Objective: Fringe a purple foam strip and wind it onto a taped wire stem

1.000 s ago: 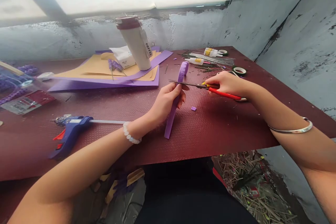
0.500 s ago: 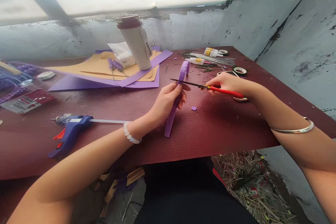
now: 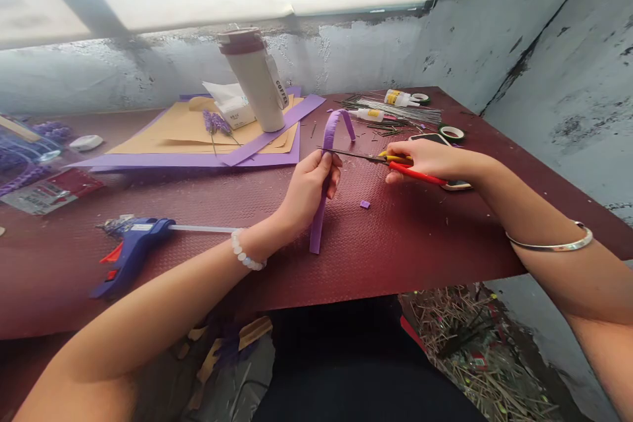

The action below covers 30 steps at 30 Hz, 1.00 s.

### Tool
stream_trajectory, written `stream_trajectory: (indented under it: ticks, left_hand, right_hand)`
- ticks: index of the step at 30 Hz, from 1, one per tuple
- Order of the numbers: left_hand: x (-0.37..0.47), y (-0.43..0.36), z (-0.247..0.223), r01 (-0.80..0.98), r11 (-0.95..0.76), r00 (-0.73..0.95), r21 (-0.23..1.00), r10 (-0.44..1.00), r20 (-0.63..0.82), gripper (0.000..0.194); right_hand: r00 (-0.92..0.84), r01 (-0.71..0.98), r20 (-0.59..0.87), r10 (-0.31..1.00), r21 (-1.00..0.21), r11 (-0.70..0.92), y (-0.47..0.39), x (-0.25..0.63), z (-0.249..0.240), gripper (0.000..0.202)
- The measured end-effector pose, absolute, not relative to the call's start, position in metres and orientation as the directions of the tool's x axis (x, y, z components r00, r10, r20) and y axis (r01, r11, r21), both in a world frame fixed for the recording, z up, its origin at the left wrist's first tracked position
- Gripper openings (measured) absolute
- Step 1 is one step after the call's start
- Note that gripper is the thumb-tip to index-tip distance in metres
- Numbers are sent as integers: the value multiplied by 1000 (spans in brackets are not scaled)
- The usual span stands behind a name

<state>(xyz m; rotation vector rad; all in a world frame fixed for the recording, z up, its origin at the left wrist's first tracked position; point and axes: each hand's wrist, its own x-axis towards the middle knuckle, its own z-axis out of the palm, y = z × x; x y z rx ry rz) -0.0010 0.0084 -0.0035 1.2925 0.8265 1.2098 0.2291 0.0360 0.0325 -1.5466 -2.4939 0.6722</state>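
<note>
My left hand (image 3: 312,186) pinches a long purple strip (image 3: 319,224) between thumb and fingers. The strip's upper part curls over to the right, and its lower end hangs toward the table. In my right hand (image 3: 425,158) is a pair of scissors (image 3: 418,173) with red and yellow handles. Their dark blades point left and lie across the strip just above my left thumb. A small purple scrap (image 3: 364,204) lies on the table between my hands.
A blue glue gun (image 3: 133,254) lies at left. Behind stand a coffee tumbler (image 3: 254,82) and purple and tan sheets (image 3: 163,135). Glue bottles (image 3: 370,115), wires (image 3: 415,112), tape rolls (image 3: 452,133) and a phone (image 3: 462,184) are at right.
My left hand and the strip have shifted slightly left, and more of the curled end shows. The scissors have moved left too, with their handles now spread wider.
</note>
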Motion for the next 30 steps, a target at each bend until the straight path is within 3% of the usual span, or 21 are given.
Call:
stream_trajectory:
  ticks: [5, 10, 13, 18, 30]
  left_hand:
    - [0, 7, -4, -146, -117, 228, 982, 962, 148, 29]
    - [1, 6, -4, -105, -139, 237, 985, 958, 160, 30]
    - [1, 6, -4, -99, -135, 235, 986, 959, 155, 30]
    - [1, 6, -5, -110, -110, 265, 988, 955, 136, 29]
    - [0, 4, -4, -153, -76, 324, 985, 938, 123, 25]
  right_hand:
    - [-466, 824, -100, 879, -410, 390, 35, 227, 32, 54]
    - [-484, 803, 56, 873, -367, 469, 35, 224, 30, 57]
    - [-511, 787, 97, 854, -348, 510, 35, 224, 28, 46]
    - [-585, 761, 29, 810, -327, 561, 35, 225, 28, 19]
    - [-580, 753, -51, 813, -413, 512, 34, 230, 32, 21]
